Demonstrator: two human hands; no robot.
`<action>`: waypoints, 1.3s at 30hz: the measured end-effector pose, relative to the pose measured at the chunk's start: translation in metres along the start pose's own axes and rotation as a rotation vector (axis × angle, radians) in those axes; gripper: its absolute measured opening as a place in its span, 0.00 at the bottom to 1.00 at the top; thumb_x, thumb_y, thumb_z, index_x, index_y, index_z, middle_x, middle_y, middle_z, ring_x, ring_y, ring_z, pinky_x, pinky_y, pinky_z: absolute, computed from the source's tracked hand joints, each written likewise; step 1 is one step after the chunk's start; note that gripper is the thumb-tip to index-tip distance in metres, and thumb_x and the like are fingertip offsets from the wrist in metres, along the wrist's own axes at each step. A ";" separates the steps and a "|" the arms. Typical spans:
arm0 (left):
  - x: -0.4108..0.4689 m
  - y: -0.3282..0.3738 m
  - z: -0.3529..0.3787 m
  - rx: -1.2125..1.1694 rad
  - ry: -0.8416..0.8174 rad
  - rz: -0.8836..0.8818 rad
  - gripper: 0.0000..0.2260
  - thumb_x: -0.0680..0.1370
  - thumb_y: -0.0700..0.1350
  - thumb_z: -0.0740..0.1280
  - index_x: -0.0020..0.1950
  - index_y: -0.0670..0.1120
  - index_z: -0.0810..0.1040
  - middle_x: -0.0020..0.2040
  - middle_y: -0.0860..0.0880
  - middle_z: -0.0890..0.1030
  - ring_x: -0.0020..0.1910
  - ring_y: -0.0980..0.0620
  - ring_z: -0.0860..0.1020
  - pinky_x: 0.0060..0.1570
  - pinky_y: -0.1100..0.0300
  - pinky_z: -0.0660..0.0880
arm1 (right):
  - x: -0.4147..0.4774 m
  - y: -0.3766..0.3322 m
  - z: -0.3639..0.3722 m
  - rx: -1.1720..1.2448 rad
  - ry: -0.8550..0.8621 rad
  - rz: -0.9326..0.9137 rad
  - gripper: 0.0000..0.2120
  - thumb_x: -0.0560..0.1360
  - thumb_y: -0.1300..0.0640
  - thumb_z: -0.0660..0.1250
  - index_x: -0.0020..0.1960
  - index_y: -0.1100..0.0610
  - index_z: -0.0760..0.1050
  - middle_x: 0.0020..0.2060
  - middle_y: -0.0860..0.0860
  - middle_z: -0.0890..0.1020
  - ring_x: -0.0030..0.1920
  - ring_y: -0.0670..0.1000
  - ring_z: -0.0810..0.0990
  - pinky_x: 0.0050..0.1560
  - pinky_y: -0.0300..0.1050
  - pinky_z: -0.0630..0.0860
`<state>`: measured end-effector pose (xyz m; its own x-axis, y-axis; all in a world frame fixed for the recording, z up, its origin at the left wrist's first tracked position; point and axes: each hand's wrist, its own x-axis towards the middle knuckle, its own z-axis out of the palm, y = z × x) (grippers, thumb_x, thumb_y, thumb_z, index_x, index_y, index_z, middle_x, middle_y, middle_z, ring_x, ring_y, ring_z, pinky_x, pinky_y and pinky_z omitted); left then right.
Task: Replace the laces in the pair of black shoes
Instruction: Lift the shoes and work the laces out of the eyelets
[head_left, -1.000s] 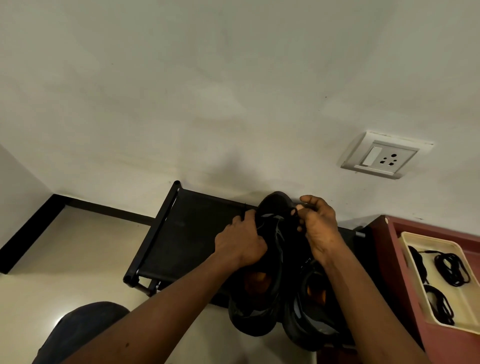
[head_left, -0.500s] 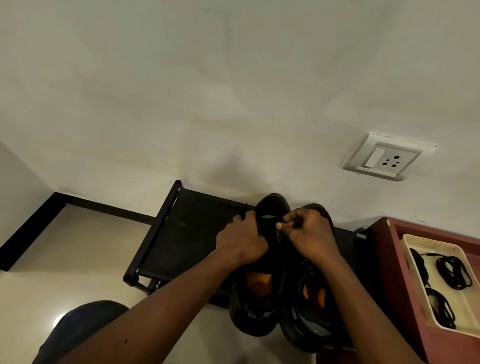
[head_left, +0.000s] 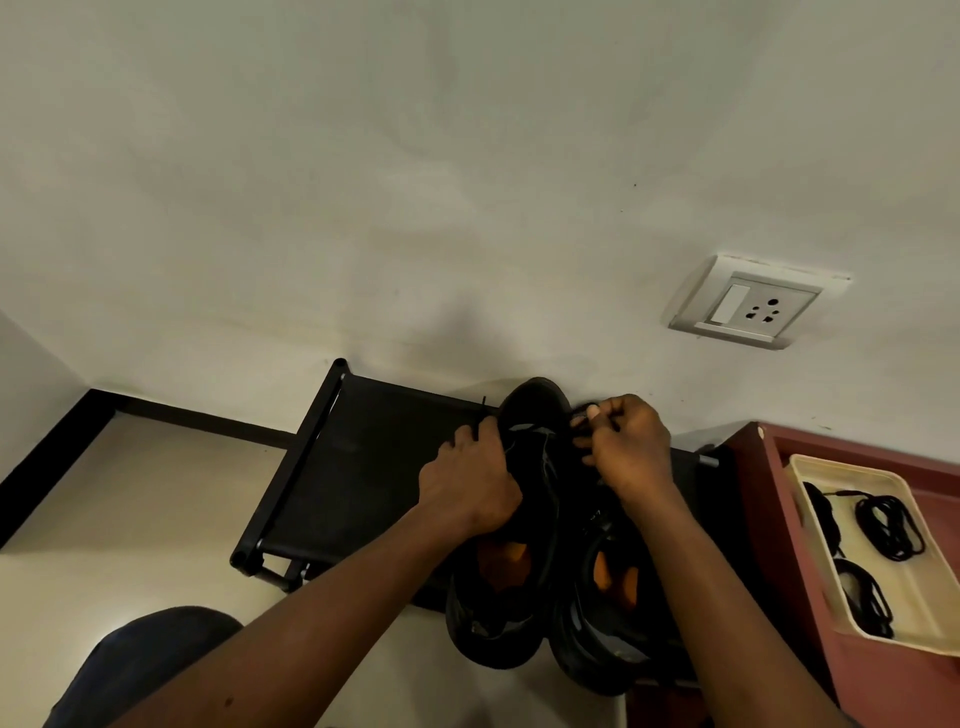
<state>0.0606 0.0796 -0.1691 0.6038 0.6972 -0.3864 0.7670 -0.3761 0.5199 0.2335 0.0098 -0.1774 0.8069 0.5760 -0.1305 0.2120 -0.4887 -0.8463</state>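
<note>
Knee: your dark-trousered knee (head_left: 156, 660) sits low on the left, clear of the work.
Shoes: the pair of black shoes with orange insoles (head_left: 524, 525) stands side by side and touching on the black fabric shoe rack (head_left: 358, 467), heels toward you and toes at the wall.
Left hand: your left hand (head_left: 470, 483) grips the left shoe's side. Its fingers (head_left: 480, 434) are curled, and a thin black lace end (head_left: 483, 405) stands up from between them.
Right hand: your right hand (head_left: 631, 447) is over the toes, with thumb and fingers (head_left: 592, 413) pinched together on a lace strand.
Change: half a second ago your right hand reached across to the left shoe's tongue. Now it has drawn back to the right with the strand, and the lace end shows at your left hand.
Meaning: you are probably pulling lace through the eyelets nearest the toe. Whether it is going out or in, I cannot tell.
Spares: coiled black laces (head_left: 888, 525) lie in the cream plastic tray (head_left: 930, 613) on the maroon tabletop (head_left: 769, 519), so the relacing looks far from finished.
</note>
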 end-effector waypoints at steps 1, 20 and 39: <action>-0.001 0.001 0.001 0.003 0.003 0.007 0.33 0.81 0.49 0.66 0.82 0.49 0.54 0.75 0.42 0.66 0.72 0.38 0.69 0.66 0.41 0.73 | 0.001 0.000 -0.002 0.023 0.022 0.001 0.07 0.83 0.55 0.66 0.46 0.52 0.77 0.40 0.47 0.86 0.38 0.46 0.86 0.49 0.56 0.85; 0.002 0.000 0.001 0.061 0.027 0.023 0.37 0.80 0.49 0.67 0.84 0.49 0.50 0.77 0.40 0.63 0.73 0.37 0.68 0.67 0.42 0.73 | -0.015 -0.002 0.013 -0.152 -0.166 -0.089 0.06 0.77 0.53 0.76 0.42 0.46 0.82 0.37 0.44 0.84 0.40 0.42 0.82 0.41 0.38 0.76; 0.003 -0.001 0.009 0.057 0.065 0.006 0.37 0.80 0.53 0.68 0.82 0.48 0.51 0.77 0.41 0.64 0.73 0.36 0.68 0.65 0.39 0.73 | 0.009 -0.007 -0.012 0.372 0.162 0.128 0.07 0.85 0.59 0.62 0.49 0.51 0.73 0.43 0.57 0.86 0.42 0.56 0.88 0.35 0.47 0.80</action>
<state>0.0636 0.0765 -0.1780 0.5944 0.7323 -0.3323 0.7756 -0.4129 0.4775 0.2461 0.0102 -0.1666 0.8965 0.4008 -0.1889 -0.0848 -0.2631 -0.9610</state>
